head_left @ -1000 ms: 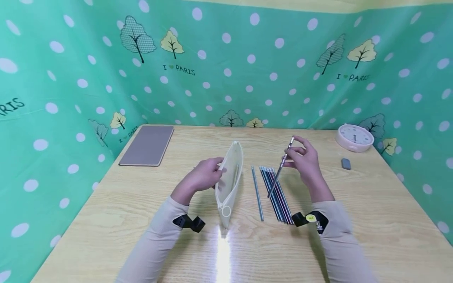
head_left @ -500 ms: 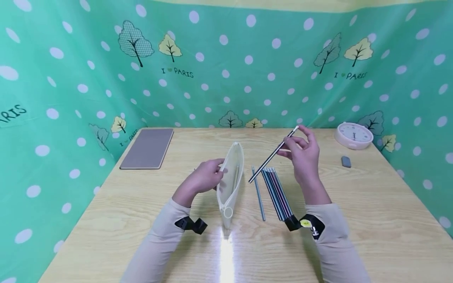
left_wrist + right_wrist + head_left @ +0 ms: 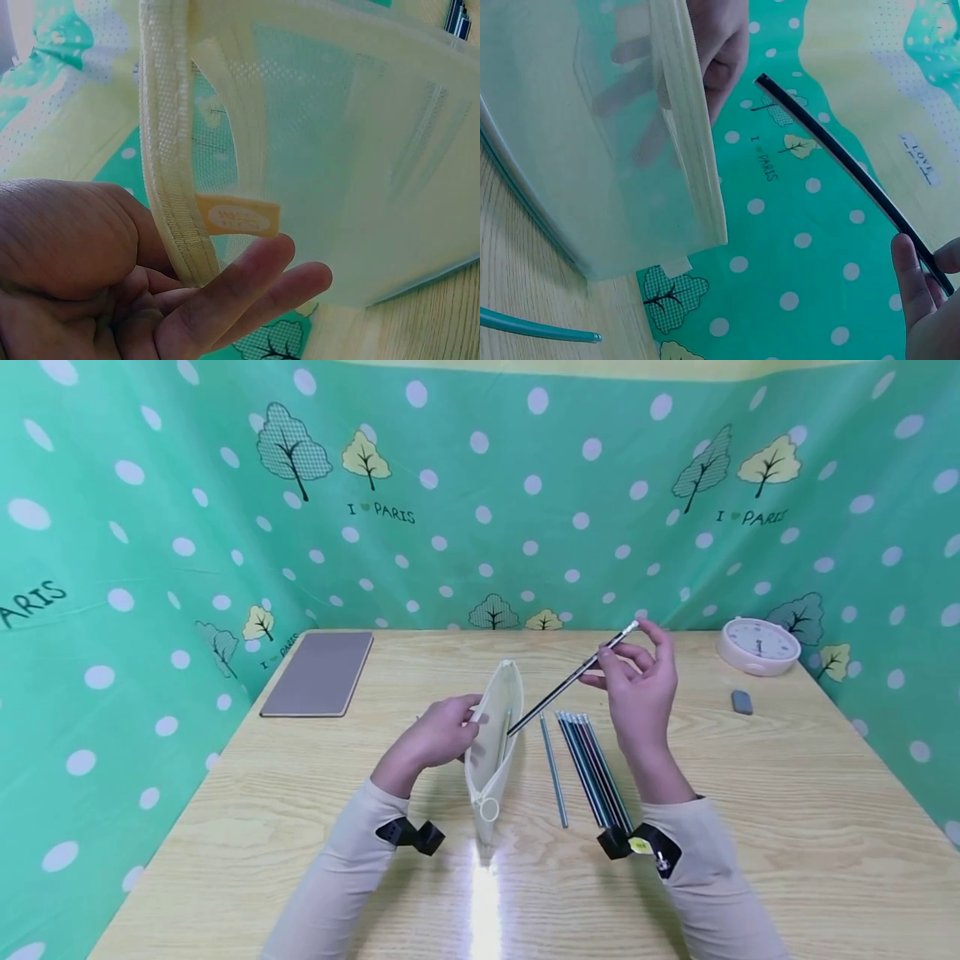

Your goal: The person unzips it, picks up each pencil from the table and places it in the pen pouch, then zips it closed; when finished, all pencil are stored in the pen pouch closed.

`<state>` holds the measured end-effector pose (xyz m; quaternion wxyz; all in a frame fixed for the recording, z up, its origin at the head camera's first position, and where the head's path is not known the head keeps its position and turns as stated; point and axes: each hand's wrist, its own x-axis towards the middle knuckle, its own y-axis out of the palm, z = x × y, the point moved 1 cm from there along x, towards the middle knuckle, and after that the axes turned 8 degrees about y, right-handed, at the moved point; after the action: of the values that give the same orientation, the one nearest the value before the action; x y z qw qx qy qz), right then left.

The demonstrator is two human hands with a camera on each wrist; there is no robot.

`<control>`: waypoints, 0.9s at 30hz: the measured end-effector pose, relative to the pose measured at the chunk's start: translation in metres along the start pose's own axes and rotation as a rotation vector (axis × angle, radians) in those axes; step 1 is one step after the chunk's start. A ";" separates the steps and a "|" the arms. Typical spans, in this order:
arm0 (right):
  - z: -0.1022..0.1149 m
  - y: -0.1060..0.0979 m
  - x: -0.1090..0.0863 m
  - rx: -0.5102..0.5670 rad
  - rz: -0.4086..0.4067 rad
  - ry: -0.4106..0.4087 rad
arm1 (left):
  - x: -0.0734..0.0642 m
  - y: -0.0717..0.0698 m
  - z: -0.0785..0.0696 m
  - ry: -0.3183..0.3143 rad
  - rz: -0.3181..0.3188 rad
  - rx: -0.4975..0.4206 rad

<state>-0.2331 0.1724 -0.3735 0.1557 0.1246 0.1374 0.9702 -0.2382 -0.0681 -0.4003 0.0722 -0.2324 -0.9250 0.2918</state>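
Observation:
A cream mesh zip pouch (image 3: 487,752) stands on the table with its mouth spread apart. My left hand (image 3: 442,732) pinches its left rim between thumb and fingers, beside an orange tab (image 3: 238,215) in the left wrist view. Inside the pouch, slim pencil shapes (image 3: 424,135) show through the mesh. Up to the right, my right hand (image 3: 642,685) pinches a dark striped pencil (image 3: 566,683) near its white-tipped end. That pencil slants down to the left, its lower end overlapping the pouch's mouth in the head view.
A bundle of several pencils (image 3: 592,772) lies right of the pouch, with a single teal pencil (image 3: 553,770) between them. Farther right are a grey eraser (image 3: 741,702) and a round pink clock (image 3: 759,646). A grey notebook (image 3: 318,675) lies at the back left, before a green curtain (image 3: 450,468).
My right hand has lifted the pencil from over the bundle, tilted it flatter and swung its lower end left to the pouch's mouth. The left hand keeps its grip on the pouch.

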 end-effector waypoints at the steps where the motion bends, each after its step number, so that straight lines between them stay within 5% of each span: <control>1: -0.001 0.001 -0.001 0.002 0.007 0.002 | 0.000 0.000 0.000 -0.005 -0.001 -0.005; 27: -0.016 0.022 -0.024 -0.104 0.213 0.036 | -0.002 0.002 -0.001 -0.021 -0.010 -0.054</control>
<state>-0.2218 0.1402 -0.3864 0.0554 0.1130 0.0754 0.9892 -0.2354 -0.0674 -0.4008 0.0577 -0.2267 -0.9343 0.2689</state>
